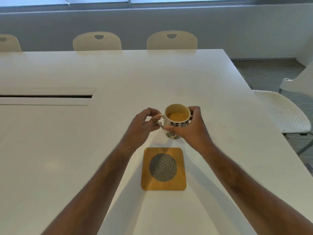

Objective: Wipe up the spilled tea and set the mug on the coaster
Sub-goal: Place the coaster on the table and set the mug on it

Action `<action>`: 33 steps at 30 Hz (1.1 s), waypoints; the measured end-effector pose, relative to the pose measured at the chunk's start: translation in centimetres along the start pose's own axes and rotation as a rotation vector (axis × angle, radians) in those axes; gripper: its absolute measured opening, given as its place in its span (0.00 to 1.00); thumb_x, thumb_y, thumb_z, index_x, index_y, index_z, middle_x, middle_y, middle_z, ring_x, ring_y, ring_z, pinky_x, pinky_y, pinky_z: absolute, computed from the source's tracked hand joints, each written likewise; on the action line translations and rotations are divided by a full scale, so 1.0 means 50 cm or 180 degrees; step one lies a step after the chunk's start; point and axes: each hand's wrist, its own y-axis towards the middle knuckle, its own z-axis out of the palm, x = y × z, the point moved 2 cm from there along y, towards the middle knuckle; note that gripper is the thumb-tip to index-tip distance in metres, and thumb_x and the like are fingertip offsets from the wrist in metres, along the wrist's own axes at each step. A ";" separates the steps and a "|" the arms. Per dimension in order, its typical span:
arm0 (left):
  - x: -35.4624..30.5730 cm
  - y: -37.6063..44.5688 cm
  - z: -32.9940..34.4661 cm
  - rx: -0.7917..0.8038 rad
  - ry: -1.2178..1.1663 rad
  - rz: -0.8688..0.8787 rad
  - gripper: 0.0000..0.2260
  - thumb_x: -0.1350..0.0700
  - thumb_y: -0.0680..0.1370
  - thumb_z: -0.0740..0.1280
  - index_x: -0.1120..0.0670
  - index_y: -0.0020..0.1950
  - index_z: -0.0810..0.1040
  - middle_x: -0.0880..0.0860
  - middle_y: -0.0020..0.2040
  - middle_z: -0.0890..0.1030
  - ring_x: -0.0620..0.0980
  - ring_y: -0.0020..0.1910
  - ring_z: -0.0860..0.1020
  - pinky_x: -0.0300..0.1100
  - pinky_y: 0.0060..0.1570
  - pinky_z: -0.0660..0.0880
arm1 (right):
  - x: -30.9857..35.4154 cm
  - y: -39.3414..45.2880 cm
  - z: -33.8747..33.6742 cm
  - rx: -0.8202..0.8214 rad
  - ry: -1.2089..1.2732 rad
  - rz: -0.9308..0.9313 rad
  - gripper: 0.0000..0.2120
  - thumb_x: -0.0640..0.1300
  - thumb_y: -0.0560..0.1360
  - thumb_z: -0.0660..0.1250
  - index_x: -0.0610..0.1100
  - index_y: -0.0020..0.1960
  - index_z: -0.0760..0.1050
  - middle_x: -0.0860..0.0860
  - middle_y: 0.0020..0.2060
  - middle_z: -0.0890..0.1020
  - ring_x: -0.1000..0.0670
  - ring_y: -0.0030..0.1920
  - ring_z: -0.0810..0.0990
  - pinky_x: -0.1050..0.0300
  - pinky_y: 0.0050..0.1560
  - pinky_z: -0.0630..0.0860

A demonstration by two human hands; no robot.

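Both hands grip the unlabelled leaf-patterned mug (176, 123): left hand (144, 126) pinches its handle, right hand (191, 128) wraps its side, beyond the coaster (164, 169).

mug (176, 128): cream, black leaf print | coaster (164, 168): amber wood, black-white weave

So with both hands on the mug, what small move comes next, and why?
Probably lift the mug slightly and bring it toward the person onto the coaster. The right hand wraps its body, the left hand holds the handle, and the coaster lies bare just in front.
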 end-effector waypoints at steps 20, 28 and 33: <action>0.077 -0.210 -0.031 -0.0015 -0.0205 -0.0199 0.05 0.50 0.84 0.69 0.48 0.58 0.83 0.51 0.57 0.84 0.55 0.56 0.86 0.50 0.58 0.84 | -0.031 -0.187 0.072 0.0279 -0.0127 0.0284 0.50 0.75 0.50 0.81 0.64 0.64 0.60 0.60 0.61 0.76 0.55 0.61 0.78 0.55 0.54 0.83; 0.104 -0.239 -0.029 -0.0081 -0.0073 -0.0377 0.06 0.51 0.84 0.68 0.49 0.59 0.82 0.48 0.57 0.85 0.54 0.57 0.86 0.57 0.62 0.82 | -0.049 -0.216 0.092 0.0335 -0.0097 0.0343 0.48 0.68 0.54 0.84 0.64 0.64 0.60 0.60 0.61 0.75 0.56 0.62 0.77 0.55 0.56 0.82; 0.114 -0.249 -0.029 -0.0066 -0.0005 -0.0465 0.06 0.50 0.85 0.68 0.48 0.59 0.81 0.49 0.58 0.85 0.54 0.58 0.86 0.57 0.62 0.82 | -0.062 -0.220 0.099 0.0380 -0.0143 0.0355 0.48 0.69 0.54 0.84 0.64 0.65 0.60 0.60 0.62 0.75 0.55 0.63 0.77 0.53 0.57 0.82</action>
